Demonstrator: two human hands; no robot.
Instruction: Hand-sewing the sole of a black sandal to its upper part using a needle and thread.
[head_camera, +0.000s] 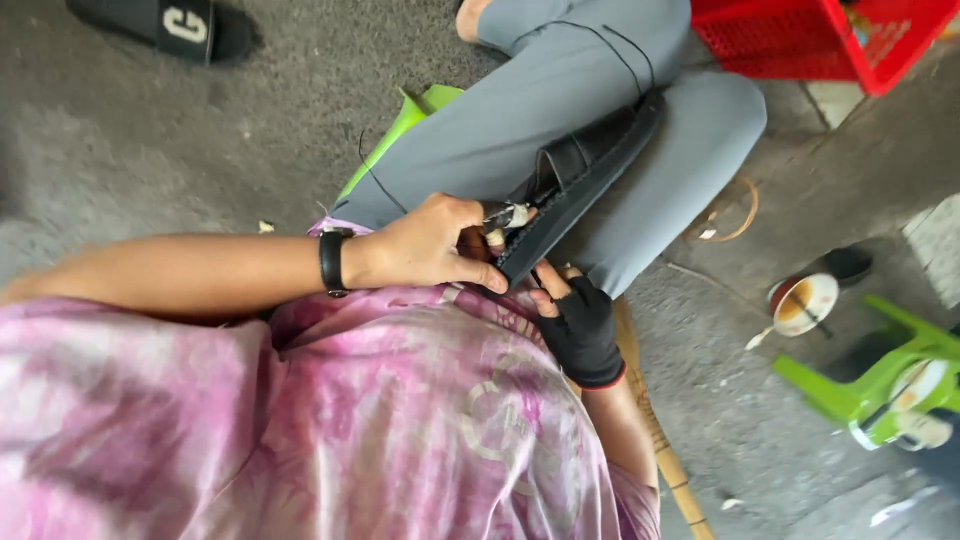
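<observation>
left hand (430, 245) fingers pinched on a small metal-tipped awl tool (508, 216) at the edge of the black rubber sandal (585, 170) lying across the grey-trousered knee, gloved right hand (580, 325) gripping the sole underneath, so a slip could probably jab those fingers

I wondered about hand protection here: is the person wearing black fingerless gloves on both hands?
No, only the right hand under the black sandal wears a black fingerless glove; the left hand is bare, with a black wristband.

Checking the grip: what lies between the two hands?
In the head view, the black sandal's sole edge lies between the left hand and the gloved right hand; the left hand also pinches a small tool.
</observation>
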